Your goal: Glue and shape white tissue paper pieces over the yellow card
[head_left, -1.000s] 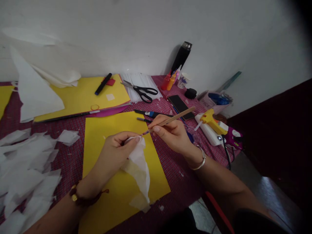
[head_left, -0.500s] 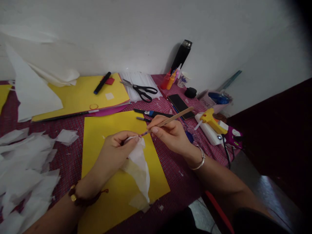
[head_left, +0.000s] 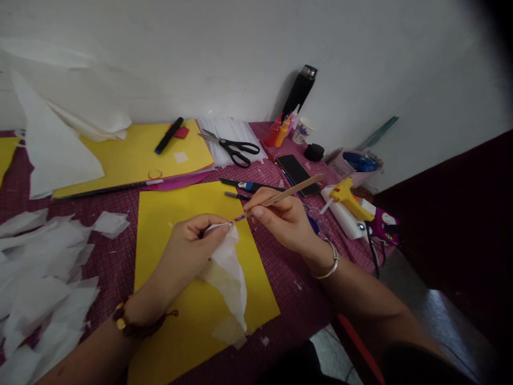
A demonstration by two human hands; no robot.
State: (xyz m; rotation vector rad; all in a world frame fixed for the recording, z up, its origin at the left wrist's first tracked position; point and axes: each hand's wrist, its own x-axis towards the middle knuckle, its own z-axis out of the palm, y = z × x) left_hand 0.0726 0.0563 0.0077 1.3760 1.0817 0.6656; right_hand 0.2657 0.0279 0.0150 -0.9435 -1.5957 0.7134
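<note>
My left hand [head_left: 188, 248] pinches the top corner of a white tissue paper piece [head_left: 229, 278], which hangs down over a yellow sheet [head_left: 180, 214] on the checked table. My right hand [head_left: 282, 219] grips a thin wooden brush [head_left: 288, 193] like a pencil. Its purple-stained tip touches the pinched corner of the tissue right at my left fingertips. Both hands are closed on what they hold.
Torn white tissue pieces [head_left: 44, 278] lie at the left. Behind are a yellow paper stack [head_left: 136, 155] with a black marker [head_left: 169, 135], scissors [head_left: 234, 148], a phone [head_left: 296, 171], paint bottles [head_left: 278, 132], a black flask [head_left: 298, 93] and a yellow glue gun [head_left: 348, 198].
Hardly anything differs. The view has shifted very slightly and both hands stay together at the tissue's corner.
</note>
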